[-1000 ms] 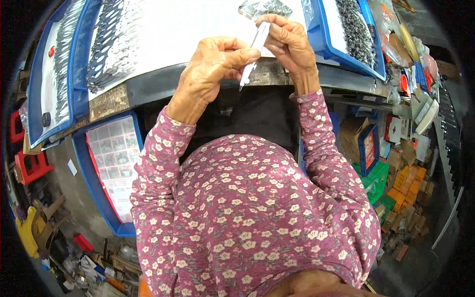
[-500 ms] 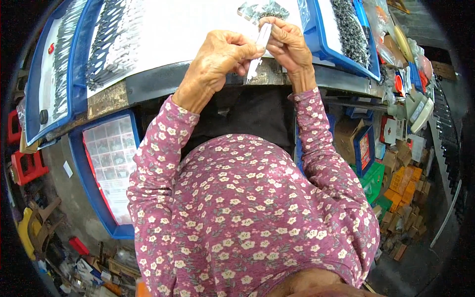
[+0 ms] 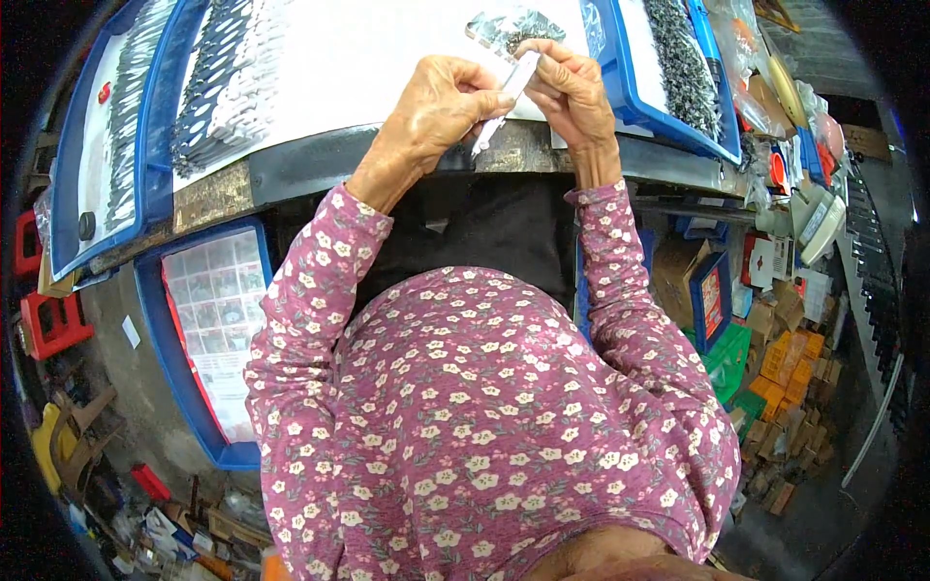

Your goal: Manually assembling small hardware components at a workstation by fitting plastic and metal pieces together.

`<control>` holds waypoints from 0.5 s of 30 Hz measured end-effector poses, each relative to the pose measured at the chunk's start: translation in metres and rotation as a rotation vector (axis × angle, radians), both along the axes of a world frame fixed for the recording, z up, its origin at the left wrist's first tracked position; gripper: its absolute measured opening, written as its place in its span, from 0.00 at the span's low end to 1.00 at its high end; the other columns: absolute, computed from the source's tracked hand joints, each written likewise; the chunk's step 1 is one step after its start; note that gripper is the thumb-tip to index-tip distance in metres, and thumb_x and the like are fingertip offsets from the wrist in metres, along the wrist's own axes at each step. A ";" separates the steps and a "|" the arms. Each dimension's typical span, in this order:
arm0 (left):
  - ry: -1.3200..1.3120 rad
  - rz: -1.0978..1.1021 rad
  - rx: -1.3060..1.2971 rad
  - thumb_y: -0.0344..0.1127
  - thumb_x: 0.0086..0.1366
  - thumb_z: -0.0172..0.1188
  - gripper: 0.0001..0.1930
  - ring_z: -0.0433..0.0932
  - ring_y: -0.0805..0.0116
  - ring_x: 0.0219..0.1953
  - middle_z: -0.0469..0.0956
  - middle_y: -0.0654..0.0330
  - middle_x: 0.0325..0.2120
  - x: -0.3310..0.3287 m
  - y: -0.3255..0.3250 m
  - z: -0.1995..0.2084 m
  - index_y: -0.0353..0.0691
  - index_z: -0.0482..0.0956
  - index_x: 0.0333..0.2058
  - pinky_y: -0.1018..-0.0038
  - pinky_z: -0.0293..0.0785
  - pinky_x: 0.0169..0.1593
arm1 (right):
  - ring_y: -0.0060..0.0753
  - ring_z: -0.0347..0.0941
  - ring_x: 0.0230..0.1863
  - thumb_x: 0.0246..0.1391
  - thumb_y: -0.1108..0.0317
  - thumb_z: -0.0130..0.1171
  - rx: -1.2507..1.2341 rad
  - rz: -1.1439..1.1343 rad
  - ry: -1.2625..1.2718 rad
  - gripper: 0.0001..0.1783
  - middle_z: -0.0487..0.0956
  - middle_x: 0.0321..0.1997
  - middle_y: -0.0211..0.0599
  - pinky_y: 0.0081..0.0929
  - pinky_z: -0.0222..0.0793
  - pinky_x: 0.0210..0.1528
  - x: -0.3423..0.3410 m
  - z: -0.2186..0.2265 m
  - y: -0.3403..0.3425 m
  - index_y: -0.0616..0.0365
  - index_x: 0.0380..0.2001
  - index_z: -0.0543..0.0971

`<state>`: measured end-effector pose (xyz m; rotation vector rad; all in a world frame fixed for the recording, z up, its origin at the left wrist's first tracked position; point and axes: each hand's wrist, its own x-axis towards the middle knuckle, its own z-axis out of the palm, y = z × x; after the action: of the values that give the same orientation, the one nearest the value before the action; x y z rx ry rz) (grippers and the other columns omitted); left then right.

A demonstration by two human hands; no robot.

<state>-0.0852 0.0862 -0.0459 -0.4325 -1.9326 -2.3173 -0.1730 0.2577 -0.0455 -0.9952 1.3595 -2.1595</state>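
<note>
Up at the table's front edge, my left hand (image 3: pixel 433 108) and my right hand (image 3: pixel 578 95) both hold one slim white plastic piece (image 3: pixel 524 73). It slants from upper right to lower left, with small knobs at its lower end. My left thumb and fingers pinch it midway, while my right thumb and fingers grip the upper end. Fingers cover parts of it. Just beyond my right hand lies a clear-edged heap of small metal parts (image 3: pixel 518 26) on the white table surface (image 3: pixel 378 48). Left of my hands are rows of white pieces (image 3: pixel 254 87) and dark slotted strips (image 3: pixel 211 63).
Blue trays flank the work surface: one on the left (image 3: pixel 153 184) with metal strips, another on the right (image 3: pixel 668 118) with small dark parts. Below the table at left stands a blue-rimmed tray (image 3: pixel 189 373). Boxes (image 3: pixel 790 363) and a red stool (image 3: pixel 58 324) are on the floor.
The white piece has tilted slightly, and its lower end has shifted left. A thin metal tip seen earlier at that end no longer shows. Both hands keep their hold.
</note>
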 end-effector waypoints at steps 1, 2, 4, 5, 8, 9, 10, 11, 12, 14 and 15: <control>0.010 0.003 -0.011 0.28 0.51 0.60 0.06 0.67 0.81 0.15 0.71 0.63 0.14 -0.001 -0.001 0.000 0.32 0.76 0.21 0.85 0.61 0.18 | 0.08 0.52 0.16 0.53 0.70 0.53 -0.002 0.002 0.006 0.15 0.70 0.23 0.25 0.06 0.47 0.17 0.003 0.003 -0.001 0.73 0.40 0.71; 0.016 0.005 -0.013 0.28 0.51 0.60 0.06 0.67 0.81 0.15 0.71 0.63 0.14 -0.002 -0.001 -0.001 0.32 0.76 0.21 0.85 0.61 0.18 | 0.08 0.51 0.16 0.53 0.70 0.53 0.051 -0.086 0.081 0.15 0.69 0.22 0.24 0.07 0.46 0.17 0.007 0.007 -0.002 0.73 0.40 0.71; 0.092 0.035 -0.102 0.28 0.52 0.57 0.05 0.68 0.80 0.17 0.72 0.63 0.15 -0.003 0.000 -0.001 0.31 0.75 0.21 0.83 0.63 0.21 | 0.08 0.49 0.14 0.53 0.70 0.53 0.089 -0.193 0.172 0.14 0.65 0.18 0.21 0.08 0.44 0.16 0.016 0.011 -0.002 0.72 0.39 0.72; 0.101 0.034 -0.103 0.28 0.52 0.57 0.05 0.68 0.80 0.17 0.72 0.63 0.15 -0.004 0.001 0.001 0.31 0.75 0.21 0.83 0.63 0.21 | 0.08 0.49 0.14 0.53 0.70 0.53 0.087 -0.195 0.181 0.14 0.65 0.18 0.21 0.08 0.44 0.16 0.020 0.011 -0.004 0.72 0.39 0.72; 0.030 0.051 -0.014 0.29 0.52 0.55 0.05 0.69 0.79 0.19 0.72 0.63 0.16 0.000 0.008 0.006 0.31 0.73 0.23 0.80 0.67 0.23 | 0.09 0.49 0.14 0.53 0.72 0.53 0.121 -0.383 0.228 0.12 0.62 0.16 0.18 0.09 0.43 0.16 0.033 0.010 -0.009 0.71 0.37 0.73; 0.036 0.048 -0.014 0.29 0.52 0.55 0.05 0.69 0.79 0.19 0.72 0.63 0.16 -0.002 0.011 0.006 0.31 0.73 0.23 0.80 0.67 0.23 | 0.09 0.49 0.14 0.53 0.72 0.53 0.120 -0.386 0.233 0.12 0.62 0.16 0.18 0.09 0.43 0.16 0.036 0.010 -0.011 0.71 0.37 0.73; 0.079 0.116 -0.040 0.28 0.52 0.55 0.05 0.71 0.76 0.19 0.73 0.61 0.16 -0.003 0.014 0.003 0.31 0.73 0.23 0.78 0.67 0.23 | 0.09 0.49 0.14 0.52 0.72 0.53 0.136 -0.441 0.262 0.12 0.62 0.16 0.18 0.09 0.43 0.16 0.039 0.008 -0.012 0.71 0.37 0.73; 0.123 0.183 -0.064 0.28 0.53 0.55 0.05 0.72 0.74 0.18 0.74 0.59 0.16 -0.005 0.018 0.000 0.31 0.72 0.24 0.77 0.67 0.23 | 0.09 0.50 0.14 0.52 0.73 0.53 0.152 -0.496 0.291 0.11 0.62 0.15 0.18 0.09 0.43 0.16 0.041 0.006 -0.013 0.70 0.36 0.74; 0.127 0.181 -0.064 0.28 0.53 0.55 0.05 0.72 0.74 0.18 0.74 0.59 0.16 -0.006 0.022 -0.003 0.31 0.72 0.24 0.77 0.67 0.23 | 0.09 0.50 0.14 0.52 0.73 0.54 0.141 -0.531 0.329 0.10 0.62 0.15 0.18 0.09 0.43 0.15 0.042 0.004 -0.015 0.69 0.36 0.74; 0.194 0.390 -0.212 0.29 0.53 0.55 0.05 0.75 0.63 0.19 0.74 0.53 0.16 -0.006 0.029 -0.005 0.32 0.72 0.26 0.72 0.68 0.24 | 0.09 0.50 0.13 0.52 0.72 0.54 0.138 -0.566 0.344 0.10 0.63 0.15 0.18 0.10 0.43 0.15 0.046 0.001 -0.018 0.68 0.35 0.74; 0.197 0.390 -0.211 0.29 0.53 0.55 0.05 0.75 0.63 0.19 0.74 0.53 0.16 -0.006 0.032 -0.005 0.32 0.72 0.26 0.72 0.68 0.24 | 0.09 0.50 0.13 0.52 0.72 0.54 0.136 -0.598 0.355 0.10 0.63 0.15 0.19 0.10 0.43 0.15 0.047 0.000 -0.019 0.68 0.35 0.74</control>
<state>-0.0909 0.1177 -0.0511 -0.2583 -1.9632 -1.7751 -0.1256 0.2392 -0.0451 -1.0483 2.1707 -2.3131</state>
